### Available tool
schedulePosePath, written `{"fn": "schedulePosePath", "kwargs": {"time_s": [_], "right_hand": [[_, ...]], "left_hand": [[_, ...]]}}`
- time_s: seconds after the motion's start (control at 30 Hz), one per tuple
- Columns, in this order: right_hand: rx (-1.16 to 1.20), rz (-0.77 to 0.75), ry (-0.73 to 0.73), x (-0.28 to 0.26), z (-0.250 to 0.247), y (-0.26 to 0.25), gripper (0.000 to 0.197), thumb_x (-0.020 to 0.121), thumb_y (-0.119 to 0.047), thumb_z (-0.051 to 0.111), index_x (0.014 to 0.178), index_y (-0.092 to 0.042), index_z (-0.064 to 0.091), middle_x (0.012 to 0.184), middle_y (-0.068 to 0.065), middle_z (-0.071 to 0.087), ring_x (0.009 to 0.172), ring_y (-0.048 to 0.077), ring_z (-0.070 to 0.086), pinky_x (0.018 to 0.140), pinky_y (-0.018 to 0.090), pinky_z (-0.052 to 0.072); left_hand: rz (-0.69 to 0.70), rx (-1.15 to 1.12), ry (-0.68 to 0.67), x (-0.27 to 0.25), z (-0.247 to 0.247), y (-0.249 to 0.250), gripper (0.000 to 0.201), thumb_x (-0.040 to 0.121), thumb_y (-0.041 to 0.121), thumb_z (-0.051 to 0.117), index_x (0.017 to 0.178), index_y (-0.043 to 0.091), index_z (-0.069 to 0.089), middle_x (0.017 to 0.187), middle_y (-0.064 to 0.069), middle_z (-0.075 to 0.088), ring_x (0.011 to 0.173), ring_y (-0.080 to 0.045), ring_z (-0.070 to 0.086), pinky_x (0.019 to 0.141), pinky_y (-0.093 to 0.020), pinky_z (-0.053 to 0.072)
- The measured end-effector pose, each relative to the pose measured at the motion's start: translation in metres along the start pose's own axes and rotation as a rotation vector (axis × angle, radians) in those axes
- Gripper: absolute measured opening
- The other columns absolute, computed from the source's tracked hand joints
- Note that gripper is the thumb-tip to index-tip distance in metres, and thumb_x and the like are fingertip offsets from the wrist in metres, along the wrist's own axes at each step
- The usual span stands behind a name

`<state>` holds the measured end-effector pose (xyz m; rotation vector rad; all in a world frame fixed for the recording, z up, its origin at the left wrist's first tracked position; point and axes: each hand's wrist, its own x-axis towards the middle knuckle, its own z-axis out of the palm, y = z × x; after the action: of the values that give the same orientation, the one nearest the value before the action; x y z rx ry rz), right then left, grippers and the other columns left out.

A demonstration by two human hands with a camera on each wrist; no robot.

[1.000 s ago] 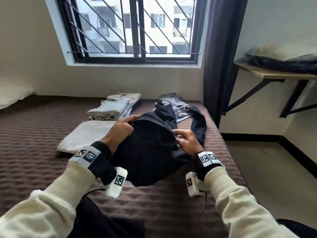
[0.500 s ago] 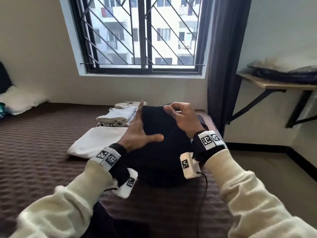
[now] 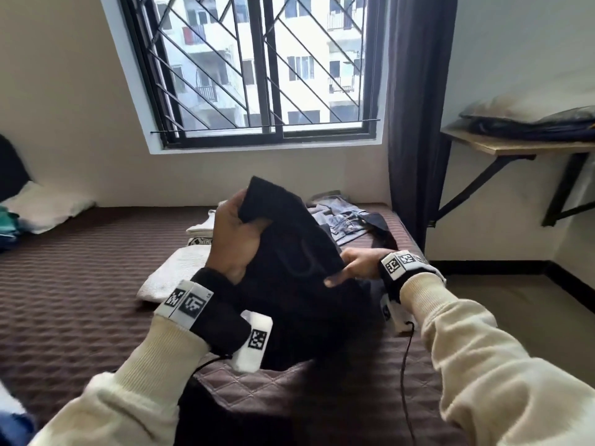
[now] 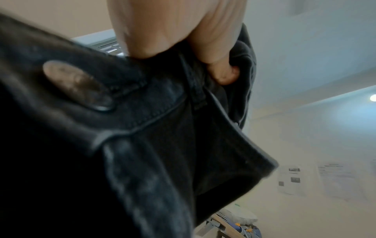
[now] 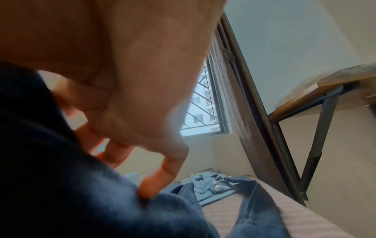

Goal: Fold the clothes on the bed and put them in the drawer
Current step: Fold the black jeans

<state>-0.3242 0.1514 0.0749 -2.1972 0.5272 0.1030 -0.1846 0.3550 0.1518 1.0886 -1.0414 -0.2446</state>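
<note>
Head view: left hand (image 3: pixel 236 235) now grips the raised black jeans (image 3: pixel 289 252); right hand (image 3: pixel 352 267) pinches them lower.

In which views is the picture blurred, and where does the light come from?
Head view: daylight from the window, fairly sharp. Left wrist view: black jeans close and soft. Right wrist view: right hand blurred, window overexposed.

No words or numbers I can read — only black-and-white coded tags (image 3: pixel 188 302) on my wrist bands, nothing legible.
</note>
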Motion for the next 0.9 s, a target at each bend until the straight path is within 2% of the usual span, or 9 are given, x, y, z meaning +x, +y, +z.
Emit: {"fn": "schedulePosePath", "kwargs": {"time_s": [0.07, 0.17, 0.23, 0.33, 0.43, 0.57, 0.67, 0.77, 0.9], "right_hand": [[-0.066, 0.055, -0.012, 0.02, 0.003, 0.016, 0.085, 0.052, -0.077, 0.076, 0.112, -0.017, 0.07, 0.113, 0.002, 0.072, 0.108, 0.022, 0.067, 0.101, 0.041, 0.049], [-0.109, 0.089, -0.006, 0.029, 0.001, 0.021, 0.094, 0.043, -0.088, 0.07, 0.109, -0.022, 0.072, 0.111, -0.001, 0.072, 0.107, 0.019, 0.067, 0.102, 0.042, 0.048], [-0.04, 0.079, 0.09, 0.015, -0.005, 0.019, 0.086, 0.045, -0.083, 0.073, 0.102, -0.018, 0.075, 0.106, 0.004, 0.074, 0.103, 0.024, 0.068, 0.099, 0.04, 0.051], [0.023, 0.037, 0.407, -0.017, -0.028, 0.029, 0.084, 0.042, -0.08, 0.076, 0.089, -0.01, 0.075, 0.092, 0.011, 0.075, 0.087, 0.023, 0.07, 0.086, 0.042, 0.053], [-0.195, 0.101, 0.618, -0.071, -0.052, 0.036, 0.058, 0.064, -0.065, 0.076, 0.082, -0.01, 0.075, 0.079, 0.01, 0.072, 0.082, 0.026, 0.068, 0.074, 0.037, 0.051], [-0.302, 0.256, 0.957, -0.149, -0.065, 0.045, 0.05, 0.07, -0.062, 0.073, 0.088, -0.015, 0.075, 0.083, 0.008, 0.072, 0.084, 0.027, 0.066, 0.077, 0.038, 0.052], [-0.287, 0.354, 1.143, -0.193, -0.056, 0.051, 0.034, 0.077, -0.048, 0.074, 0.083, -0.015, 0.073, 0.082, 0.009, 0.071, 0.084, 0.031, 0.065, 0.076, 0.038, 0.051], [-0.18, 0.334, 1.089, -0.215, -0.045, 0.046, 0.032, 0.077, -0.045, 0.076, 0.079, -0.014, 0.069, 0.078, 0.01, 0.07, 0.081, 0.031, 0.066, 0.076, 0.044, 0.054], [0.42, 0.089, 0.657, -0.197, -0.028, 0.04, 0.047, 0.077, -0.036, 0.081, 0.095, 0.003, 0.063, 0.089, 0.029, 0.064, 0.074, 0.034, 0.06, 0.069, 0.04, 0.051]], "left_hand": [[0.008, -0.041, -0.019, -0.002, 0.0, 0.01, 0.031, 0.075, -0.023, 0.062, 0.088, 0.003, 0.07, 0.085, -0.009, 0.074, 0.083, -0.029, 0.07, 0.077, -0.043, 0.058], [0.013, -0.08, 0.011, -0.005, -0.001, 0.027, 0.033, 0.076, -0.025, 0.058, 0.089, 0.004, 0.068, 0.081, -0.004, 0.075, 0.079, -0.021, 0.071, 0.07, -0.034, 0.058], [0.006, -0.105, 0.064, -0.001, -0.008, 0.03, 0.032, 0.077, -0.024, 0.058, 0.092, 0.003, 0.066, 0.08, 0.001, 0.075, 0.077, -0.015, 0.071, 0.066, -0.027, 0.056], [-0.07, -0.13, 0.219, 0.013, -0.028, 0.01, 0.025, 0.08, -0.01, 0.067, 0.101, 0.002, 0.067, 0.087, -0.003, 0.074, 0.084, -0.021, 0.071, 0.068, -0.029, 0.056], [-0.241, -0.188, 0.337, 0.018, -0.028, -0.035, 0.014, 0.082, 0.004, 0.072, 0.091, 0.014, 0.069, 0.09, -0.005, 0.074, 0.088, -0.026, 0.07, 0.07, -0.033, 0.055], [-0.428, -0.233, 0.27, 0.014, 0.029, -0.08, 0.004, 0.086, 0.013, 0.071, 0.089, 0.011, 0.069, 0.095, -0.01, 0.072, 0.077, -0.023, 0.069, 0.065, -0.032, 0.056], [-0.437, -0.227, 0.208, 0.016, 0.07, -0.081, 0.024, 0.086, 0.017, 0.072, 0.104, 0.003, 0.068, 0.097, -0.008, 0.072, 0.087, -0.026, 0.069, 0.079, -0.043, 0.058], [-0.365, -0.171, 0.184, 0.03, 0.076, -0.07, 0.016, 0.083, 0.019, 0.074, 0.092, 0.007, 0.068, 0.089, -0.006, 0.072, 0.081, -0.025, 0.068, 0.082, -0.053, 0.057], [-0.316, -0.066, 0.195, 0.052, 0.038, -0.04, 0.012, 0.077, 0.024, 0.078, 0.078, 0.016, 0.069, 0.086, -0.004, 0.073, 0.085, -0.028, 0.071, 0.081, -0.052, 0.057]]}}
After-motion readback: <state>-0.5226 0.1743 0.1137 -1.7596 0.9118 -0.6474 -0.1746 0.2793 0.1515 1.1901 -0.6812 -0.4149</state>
